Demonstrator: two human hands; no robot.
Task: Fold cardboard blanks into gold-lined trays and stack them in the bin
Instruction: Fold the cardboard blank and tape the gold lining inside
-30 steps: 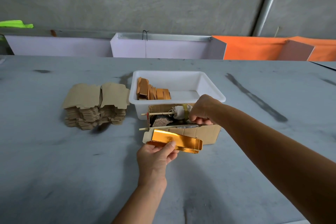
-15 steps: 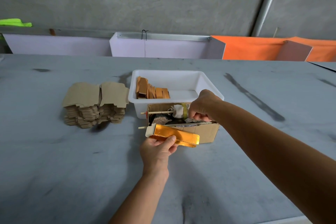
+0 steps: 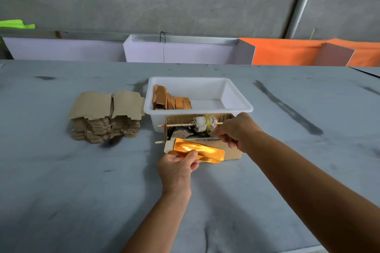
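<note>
Left hand point(image 3: 178, 167) pinched the near long edge of the tray point(image 3: 195, 150), thumb on top of the gold lining and fingers curled beneath, so the open face tilted up toward the camera. This grip left both ends of the piece free, probably for work on a flap. Tray was held in the air just in front of the small box point(image 3: 207, 135), touching or nearly touching its front edge; could not tell which. Right hand point(image 3: 236, 131) reached over that box with fingers curled, fingertips at the top front edge beside the roller point(image 3: 202, 123) on its stick; whether they gripped something thin there or only pressed could not be told. Roller and box looked like a glue or wetting station, set close so that the tray needed little travel. Bin point(image 3: 244, 107) stood just behind the box, finished trays point(image 3: 171, 101) leaning on edge at its left end, the right part unfilled. Blanks point(image 3: 107, 117) stacked to the left of the bin on the table point(image 3: 61, 191), within reach of the left hand.
</note>
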